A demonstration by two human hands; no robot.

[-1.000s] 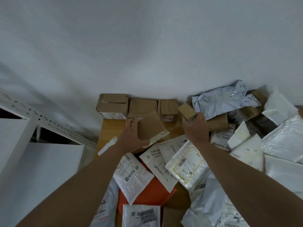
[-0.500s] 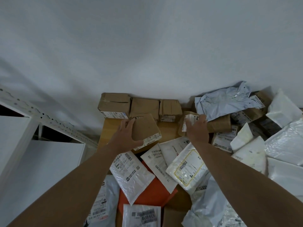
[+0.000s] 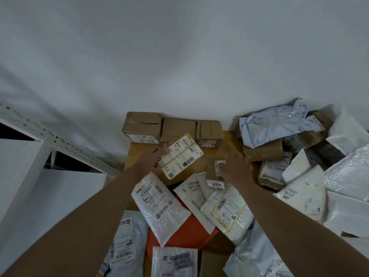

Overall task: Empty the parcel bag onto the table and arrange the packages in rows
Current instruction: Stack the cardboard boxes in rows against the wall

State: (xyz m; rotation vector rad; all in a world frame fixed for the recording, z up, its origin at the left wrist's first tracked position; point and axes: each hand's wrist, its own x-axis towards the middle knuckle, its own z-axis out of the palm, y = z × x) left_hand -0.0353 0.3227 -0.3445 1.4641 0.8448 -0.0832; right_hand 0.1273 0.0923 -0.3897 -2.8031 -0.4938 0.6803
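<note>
**Two parcels in hand at the back of the table**

My left hand [image 3: 153, 159] holds a flat brown parcel [image 3: 180, 155] by its near-left edge, fingers curled under it and thumb on top, so its large white shipping label faces up at me. The label carries several barcodes and small print that I cannot read. The parcel is tilted and raised just in front of the row of boxes.

My right hand [image 3: 235, 168] lies over a small cardboard box [image 3: 214, 171], fingers bent down around its top and far side. A white sticker on the box's near face reads "3004".

Just beyond my left hand, three brown cartons [image 3: 173, 129] stand side by side against the wall [image 3: 179, 56] on the wooden table [image 3: 229, 144].

Beyond and to the right of my right hand is a heap: a crumpled pale blue mailer [image 3: 273, 126] lies on top of brown boxes, with white plastic mailers [image 3: 351, 176] further right. One white mailer there shows "81-5-1", the rest cut off.

Nearer to me, between my forearms, white padded envelopes [image 3: 159, 206] overlap each other on top of an orange packet [image 3: 187, 234]. One reads "2609" upside down; another near the bottom edge reads "2610", also inverted. One envelope under my right forearm has a yellow-bordered label [image 3: 227, 212].

To the left of my left arm stands white metal shelving [image 3: 40, 148].
</note>
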